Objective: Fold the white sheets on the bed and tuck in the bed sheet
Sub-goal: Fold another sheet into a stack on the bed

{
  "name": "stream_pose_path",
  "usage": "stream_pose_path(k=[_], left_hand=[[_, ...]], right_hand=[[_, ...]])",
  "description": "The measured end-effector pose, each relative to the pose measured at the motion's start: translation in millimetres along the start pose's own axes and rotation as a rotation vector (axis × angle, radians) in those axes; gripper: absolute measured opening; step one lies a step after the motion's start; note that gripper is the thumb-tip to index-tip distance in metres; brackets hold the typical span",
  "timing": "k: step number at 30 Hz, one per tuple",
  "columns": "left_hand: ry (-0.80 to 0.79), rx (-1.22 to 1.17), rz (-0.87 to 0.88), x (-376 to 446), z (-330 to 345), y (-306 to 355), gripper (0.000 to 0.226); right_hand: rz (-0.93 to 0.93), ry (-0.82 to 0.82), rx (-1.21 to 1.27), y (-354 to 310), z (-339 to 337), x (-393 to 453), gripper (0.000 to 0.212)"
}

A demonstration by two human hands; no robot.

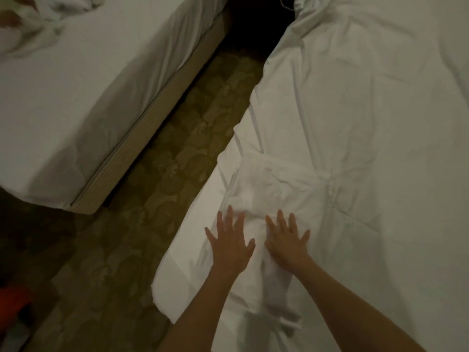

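Note:
A white sheet (274,181) lies in a folded, wrinkled bundle near the left edge of the bed (380,110) on the right. Both my hands rest flat on it with the fingers spread. My left hand (231,242) presses the cloth near the bed's edge. My right hand (286,240) presses it just to the right, a small gap between the two. A long ridge of bunched white fabric (317,85) runs up the bed away from my hands.
A second bed (83,80) with a white sheet and a beige base stands at the left, crumpled white linen (38,19) at its far end. Patterned carpet (157,179) fills the narrow aisle between the beds. Something red (12,301) sits at the lower left.

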State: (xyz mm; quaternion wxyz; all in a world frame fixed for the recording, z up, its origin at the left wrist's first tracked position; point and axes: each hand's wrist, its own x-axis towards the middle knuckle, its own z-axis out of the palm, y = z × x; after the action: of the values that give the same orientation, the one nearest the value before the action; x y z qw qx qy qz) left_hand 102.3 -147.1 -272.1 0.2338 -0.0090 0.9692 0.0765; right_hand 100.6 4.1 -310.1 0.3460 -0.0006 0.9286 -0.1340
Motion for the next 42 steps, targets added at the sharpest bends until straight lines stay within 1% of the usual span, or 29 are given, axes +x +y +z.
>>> stream_pose_path(k=[1, 4, 6, 7, 9, 11, 12, 13, 14, 15, 16, 18, 20, 21, 23, 25, 29, 32, 35, 38, 42], left_hand=[[-0.092, 0.036, 0.013, 9.0, 1.1, 0.5, 0.074], [-0.234, 0.031, 0.017, 33.2, 17.6, -20.1, 0.076], [-0.282, -0.038, 0.029, 41.1, 17.2, -33.4, 0.078], [-0.27, -0.112, 0.046, 43.5, 16.8, -36.1, 0.082], [-0.174, -0.335, 0.054, 45.1, 10.9, -36.2, 0.096], [-0.082, -0.598, -0.071, 49.9, 7.6, -37.9, 0.107], [-0.105, -0.683, -0.161, 52.7, 5.7, -39.3, 0.111], [-0.154, -0.721, -0.224, 56.5, 5.2, -41.5, 0.115], [-0.211, -0.716, -0.264, 61.0, 3.7, -43.7, 0.119], [-0.248, -0.706, -0.285, 66.2, 3.0, -46.2, 0.122], [-0.27, -0.692, -0.314, 70.0, 2.0, -47.6, 0.126], [-0.29, -0.689, -0.354, 76.8, 4.8, -51.1, 0.139], [-0.273, -0.665, -0.352, 79.3, 11.2, -54.3, 0.144], [-0.246, -0.656, -0.334, 79.6, 14.8, -55.4, 0.144], [-0.203, -0.635, -0.312, 78.5, 18.1, -56.9, 0.142], [-0.202, -0.677, -0.303, 78.2, 18.7, -57.1, 0.142], [-0.247, -0.747, -0.295, 79.3, 15.4, -58.3, 0.14], [-0.325, -0.725, -0.278, 77.4, 11.5, -58.7, 0.138], [-0.377, -0.706, -0.284, 73.8, 8.0, -56.2, 0.14], [-0.278, -0.659, -0.247, 64.8, 4.7, -50.5, 0.139], [-0.104, -0.678, -0.202, 42.1, -1.1, -41.9, 0.128]], right_hand=[[-0.006, 0.011, -0.019, 4.0, -0.5, 1.1, 0.061], [0.019, 0.066, -0.05, 19.8, -5.5, 9.2, 0.059], [0.102, 0.084, -0.007, 29.6, -7.5, 10.8, 0.064], [0.161, 0.118, 0.059, 34.1, -7.2, 9.6, 0.067], [0.287, 0.223, 0.27, 42.7, -4.0, 3.2, 0.075], [0.429, 0.377, 0.566, 50.9, 3.1, -3.8, 0.086], [0.51, 0.425, 0.733, 53.8, 6.7, -7.0, 0.093], [0.59, 0.44, 0.896, 57.6, 11.9, -8.6, 0.099], [0.657, 0.419, 1.021, 61.9, 17.8, -7.8, 0.104], [0.702, 0.373, 1.112, 64.4, 21.0, -7.9, 0.104], [0.73, 0.327, 1.171, 66.7, 24.8, -6.7, 0.098], [0.759, 0.297, 1.228, 68.8, 31.8, -3.9, 0.079], [0.754, 0.318, 1.258, 72.4, 38.2, 0.4, 0.065], [0.742, 0.315, 1.282, 73.7, 39.5, 1.6, 0.061], [0.702, 0.272, 1.381, 75.8, 39.3, 2.5, 0.067], [0.66, 0.216, 1.49, 77.4, 38.2, 1.0, 0.074], [0.557, 0.16, 1.662, 77.8, 37.6, -2.9, 0.089], [0.522, 0.124, 1.732, 75.8, 37.3, -4.5, 0.081], [0.508, 0.093, 1.785, 73.5, 36.2, -8.5, 0.093], [0.446, 0.114, 1.769, 71.5, 30.4, -15.1, 0.079], [0.397, 0.228, 1.703, 66.7, 22.6, -25.0, 0.067]])
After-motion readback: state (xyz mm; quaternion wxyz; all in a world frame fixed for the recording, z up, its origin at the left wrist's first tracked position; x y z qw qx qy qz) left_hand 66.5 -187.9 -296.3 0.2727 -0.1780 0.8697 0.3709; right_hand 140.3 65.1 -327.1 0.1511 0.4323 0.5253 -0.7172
